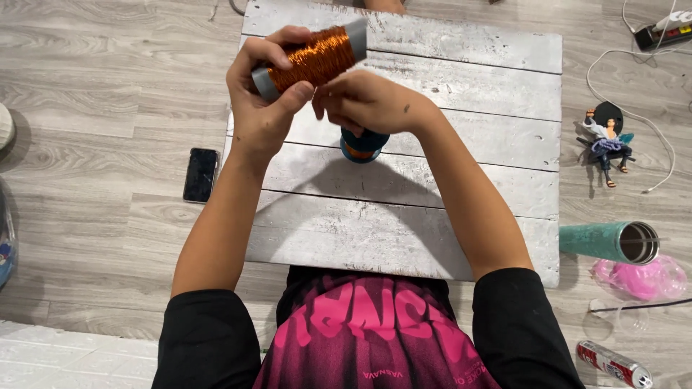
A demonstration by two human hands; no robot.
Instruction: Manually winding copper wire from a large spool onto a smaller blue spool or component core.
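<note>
- Presently, the spool of copper wire [311, 62] is held tilted above the tabletop [461, 108], left hand [263, 101] clenched around its lower grey end.
- Right hand [367, 101] pinches just beside the winding; no wire end is discernible.
- Risk: a loosened grip could drop it onto the second spool [362, 146] beneath.
- Risk: slack turns may unravel and tangle.

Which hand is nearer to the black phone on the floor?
Left. The left hand holds the copper wire spool above the board's left edge, just right of the phone. The right hand is farther right, over the board's middle.
</note>
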